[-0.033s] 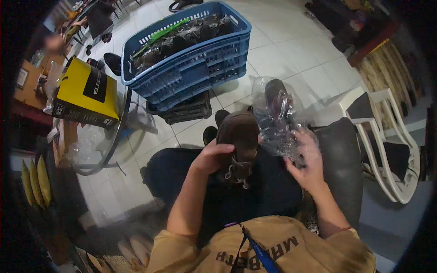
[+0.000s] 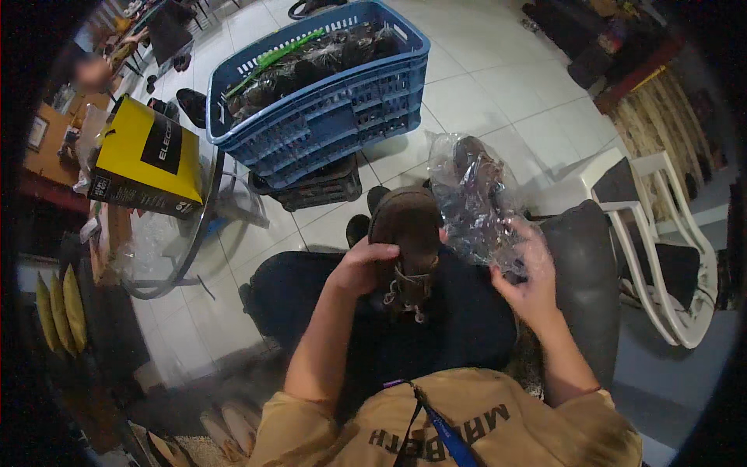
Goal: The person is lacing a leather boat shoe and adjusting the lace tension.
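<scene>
My left hand point(image 2: 363, 267) is closed round a dark brown lace-up shoe point(image 2: 405, 222), its thumb lying across the upper. The toe points away from me, and the loose lace ends hang toward my lap. To the right, my right hand point(image 2: 527, 276) has its fingers in the near end of a crinkled clear plastic bag point(image 2: 486, 226). A dark brown shoe point(image 2: 476, 167) shows inside that bag, partly hidden by glare on the plastic. The shoe and the bag are side by side above my knees.
Ahead stands a blue plastic crate point(image 2: 327, 124) of plastic-wrapped dark items, on a black crate point(image 2: 311, 191). A yellow and black box point(image 2: 148, 156) is at the left, above a curved metal frame point(image 2: 191, 241). At right are a dark armrest point(image 2: 580, 272) and a white plastic chair point(image 2: 654, 249).
My right hand and the plastic bag have shifted slightly, and the folds in the plastic look different. The left hand and its shoe are almost still.
</scene>
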The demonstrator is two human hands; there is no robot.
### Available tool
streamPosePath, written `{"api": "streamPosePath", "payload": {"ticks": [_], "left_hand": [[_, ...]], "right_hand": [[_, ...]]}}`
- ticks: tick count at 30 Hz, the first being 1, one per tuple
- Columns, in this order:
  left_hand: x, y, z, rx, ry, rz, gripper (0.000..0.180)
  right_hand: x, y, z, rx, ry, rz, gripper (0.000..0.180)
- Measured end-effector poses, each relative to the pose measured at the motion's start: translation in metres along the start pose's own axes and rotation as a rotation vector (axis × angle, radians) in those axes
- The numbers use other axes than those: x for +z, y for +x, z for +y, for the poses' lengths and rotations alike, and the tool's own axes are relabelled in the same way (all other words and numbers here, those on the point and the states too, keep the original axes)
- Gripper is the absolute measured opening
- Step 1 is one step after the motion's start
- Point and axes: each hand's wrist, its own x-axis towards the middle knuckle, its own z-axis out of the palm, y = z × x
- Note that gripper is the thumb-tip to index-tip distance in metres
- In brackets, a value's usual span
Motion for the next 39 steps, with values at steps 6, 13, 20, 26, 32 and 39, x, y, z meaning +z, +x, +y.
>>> {"api": "streamPosePath", "payload": {"ticks": [6, 13, 20, 26, 32, 39], "left_hand": [[0.029, 0.010, 0.009, 0.138, -0.037, -0.007, 0.084], [0.040, 0.005, 0.016, 0.188, -0.079, -0.164, 0.084], [0.064, -0.006, 0.021, 0.257, -0.255, -0.236, 0.085], [0.082, -0.022, 0.028, 0.290, -0.300, -0.202, 0.087], [0.108, -0.029, 0.027, 0.413, -0.250, -0.241, 0.098], [0.081, -0.050, 0.048, 0.585, -0.084, -0.170, 0.106]], "right_hand": [[-0.026, 0.024, -0.011, -0.112, -0.249, -0.096, 0.036], [-0.037, 0.035, -0.014, -0.059, -0.239, -0.125, 0.040], [-0.064, 0.063, -0.034, -0.392, -0.495, -0.176, 0.029], [-0.068, 0.089, -0.054, -0.373, -0.559, -0.252, 0.019], [-0.061, 0.078, -0.040, -0.222, -0.230, -0.207, 0.031], [-0.034, 0.017, -0.002, 0.560, 0.846, 0.094, 0.057]]}}
